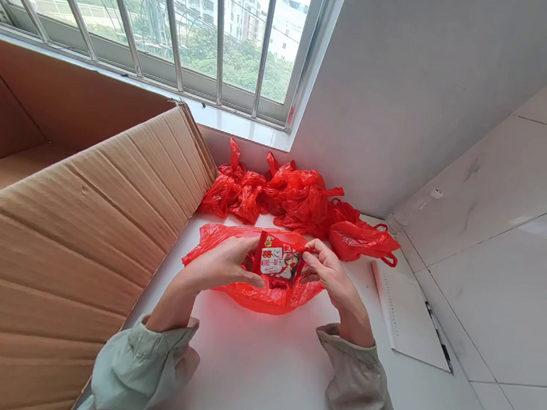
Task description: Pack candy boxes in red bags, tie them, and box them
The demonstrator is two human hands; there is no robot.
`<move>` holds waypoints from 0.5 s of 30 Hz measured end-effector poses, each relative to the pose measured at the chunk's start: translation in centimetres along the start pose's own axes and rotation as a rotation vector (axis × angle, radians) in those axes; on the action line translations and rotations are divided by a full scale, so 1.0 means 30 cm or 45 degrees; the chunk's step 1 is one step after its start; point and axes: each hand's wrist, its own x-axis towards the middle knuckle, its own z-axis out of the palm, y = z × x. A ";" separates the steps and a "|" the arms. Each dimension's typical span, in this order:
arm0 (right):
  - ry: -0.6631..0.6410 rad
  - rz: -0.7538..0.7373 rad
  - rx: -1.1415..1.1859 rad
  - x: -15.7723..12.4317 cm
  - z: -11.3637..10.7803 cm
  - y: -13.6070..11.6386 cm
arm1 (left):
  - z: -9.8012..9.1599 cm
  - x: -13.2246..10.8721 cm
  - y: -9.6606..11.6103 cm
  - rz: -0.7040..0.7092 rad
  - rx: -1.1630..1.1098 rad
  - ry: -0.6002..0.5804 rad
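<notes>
A small red snack packet (279,259) with a white label and a cartoon figure stands upright between my two hands, over an open red plastic bag (261,296) that lies on the white table (255,377). My left hand (225,264) pinches the packet's left edge. Its right edge is pinched by my right hand (328,271). Both hands rest on or just above the bag's mouth; its lower part spreads out beneath them.
A large open cardboard box (74,226) fills the left side, its flap leaning toward the table. Several tied red bags (299,198) lie piled along the wall below the window. A white sheet with a pen (411,310) lies at the right.
</notes>
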 end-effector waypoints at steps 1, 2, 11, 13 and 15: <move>0.000 -0.003 0.002 -0.001 -0.003 -0.001 | -0.003 0.000 -0.001 -0.017 -0.063 -0.052; -0.004 -0.008 0.001 -0.003 -0.006 -0.002 | -0.005 0.001 -0.001 -0.045 -0.134 -0.096; -0.032 -0.116 -0.075 -0.010 -0.011 -0.008 | -0.023 -0.018 0.001 -0.209 -0.211 -0.234; -0.019 -0.126 -0.068 -0.010 -0.009 -0.011 | -0.022 -0.016 -0.001 -0.233 -0.226 -0.242; 0.000 -0.136 -0.057 -0.011 -0.006 -0.013 | -0.019 -0.011 -0.001 -0.204 -0.224 -0.231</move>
